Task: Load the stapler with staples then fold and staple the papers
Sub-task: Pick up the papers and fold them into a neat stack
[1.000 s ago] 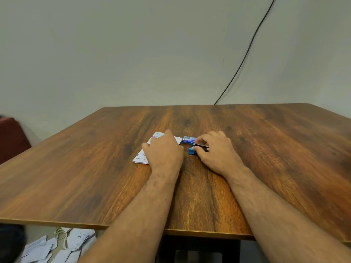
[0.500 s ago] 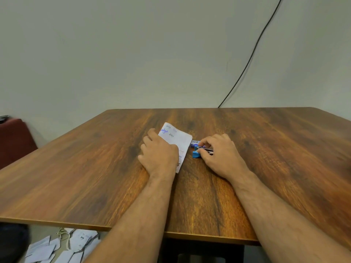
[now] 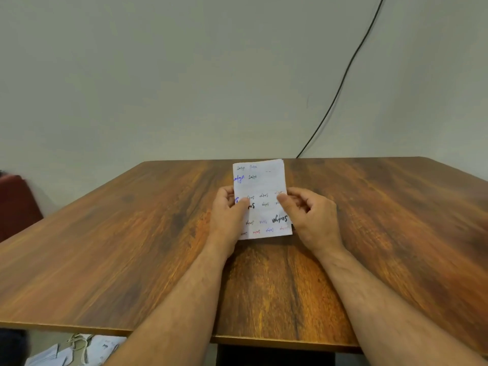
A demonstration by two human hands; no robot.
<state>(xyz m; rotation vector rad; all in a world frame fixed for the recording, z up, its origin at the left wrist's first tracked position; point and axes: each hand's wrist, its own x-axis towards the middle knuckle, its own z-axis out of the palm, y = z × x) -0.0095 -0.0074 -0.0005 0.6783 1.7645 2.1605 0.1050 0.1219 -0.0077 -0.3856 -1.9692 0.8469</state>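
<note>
— Where the wood-grain table (image 3: 132, 260) runs toward the wall, what is being held above it?

— A rectangular white paper (image 3: 260, 186), thin and matte, is held upright over the middle of the tabletop. It is covered with handwritten scribbles in black, blue and red ink, and a slight layering of sheets is seen at its upper right corner.

— How is it gripped?

— It is pinched at both side edges. The left hand (image 3: 228, 217) is closed on the left edge, thumb laid across the front face and the fingers curled behind. The right hand (image 3: 311, 217) is closed on the right edge, thumb tip pressed to the front, the other fingers loosely bent beside it.

— Is the stapler seen?

— It cannot be made out; only a small dark spot is glimpsed at the paper's lower right corner.

— And the surroundings?

— A smooth pale wall is crossed by a thin black cable (image 3: 343, 75). Loose white papers on the floor (image 3: 79, 351) are seen below the table's near edge, and a dark red rounded seat (image 3: 15, 204) at the far left.
</note>
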